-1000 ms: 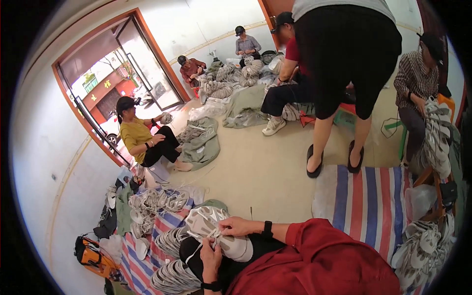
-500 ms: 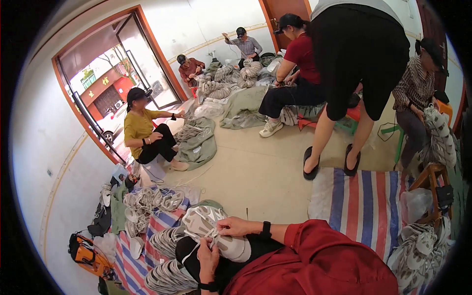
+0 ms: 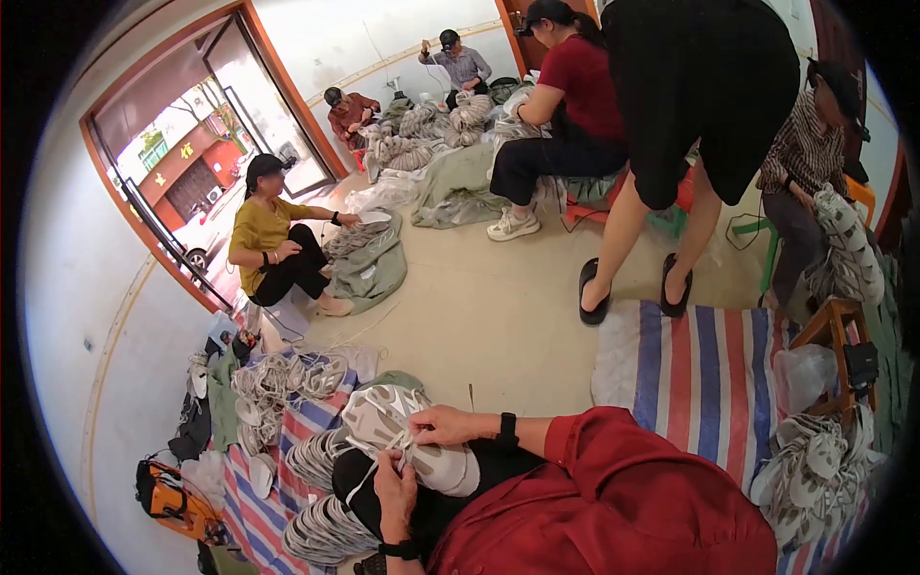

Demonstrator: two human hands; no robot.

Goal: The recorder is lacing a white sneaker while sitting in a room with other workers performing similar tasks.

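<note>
A white and grey-beige shoe upper (image 3: pixel 453 470) rests across my dark-trousered lap. At its lacing, my right hand (image 3: pixel 440 425) closes its fingers in a pinch on a white shoelace (image 3: pixel 360 482). Just below, my left hand (image 3: pixel 394 491) also pinches the lace, close to the right fingertips. A loose end of the lace hangs off to the left over my knee. The exact spot where the fingers grip is too small to make out. Stacks of nested grey-white shoe uppers (image 3: pixel 331 532) lie against my left side.
Tangled uppers and laces (image 3: pixel 287 376) lie on a striped sheet (image 3: pixel 251 513) beside an orange bag (image 3: pixel 177 498). At right are another striped sheet (image 3: pixel 704 383), a wooden stool (image 3: pixel 843 331) and piled uppers (image 3: pixel 815 470). A person stands ahead (image 3: pixel 704 96); several others sit working.
My view has shifted slightly, so the room sits higher and further left. My hands stay together at the lacing. The person in yellow now holds a pale piece in an outstretched hand.
</note>
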